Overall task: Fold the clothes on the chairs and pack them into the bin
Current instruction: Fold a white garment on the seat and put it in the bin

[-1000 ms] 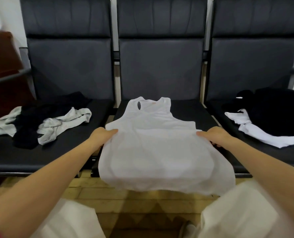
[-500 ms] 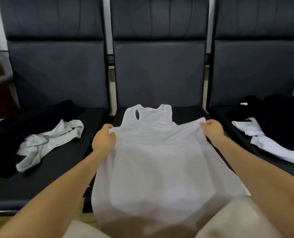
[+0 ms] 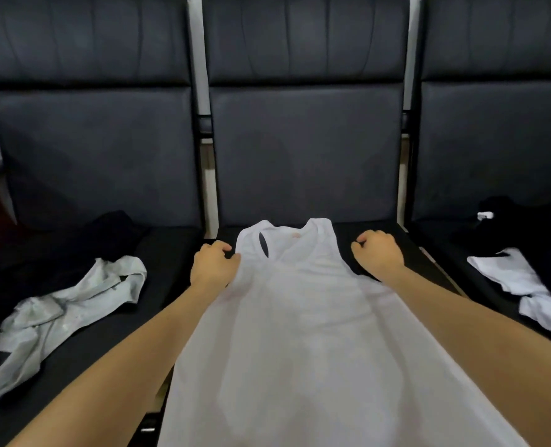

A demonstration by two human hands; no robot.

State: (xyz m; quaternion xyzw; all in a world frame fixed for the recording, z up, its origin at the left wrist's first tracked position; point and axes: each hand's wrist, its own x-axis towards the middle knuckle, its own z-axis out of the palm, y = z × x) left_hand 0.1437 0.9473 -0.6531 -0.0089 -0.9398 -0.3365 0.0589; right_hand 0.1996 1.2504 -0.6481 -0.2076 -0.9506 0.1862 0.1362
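Standing in a row against the pale wall were three dark padded chairs, their seats forming one long black surface. The middle chair (image 3: 306,150) carried a white tank top (image 3: 303,333), laid flat with its neckline toward the backrest and its hem running off the front edge toward the person. On the left chair (image 3: 90,150) lay a crumpled pale grey garment (image 3: 64,314), partly over a black garment (image 3: 42,253) heaped behind and beneath it. On the right chair (image 3: 496,150) sat a black pile (image 3: 532,230) with a small white tag showing, and a white garment (image 3: 522,285) spilled out from under it toward the seat's front. At the far left edge a strip of reddish-brown furniture showed. No bin showed in the view.

Both bare forearms reached forward over the middle seat, one on each side of the tank top. The left hand (image 3: 214,264) was curled at the top's left edge, just below the shoulder strap, knuckles up, its fingers touching the fabric there; it looked to be pinching the edge, though the fingertips were tucked under and I could not be sure. The right hand (image 3: 379,253) was curled into a loose fist beside the right strap, resting on the dark seat just beside the cloth; whether it held any fabric I could not tell.
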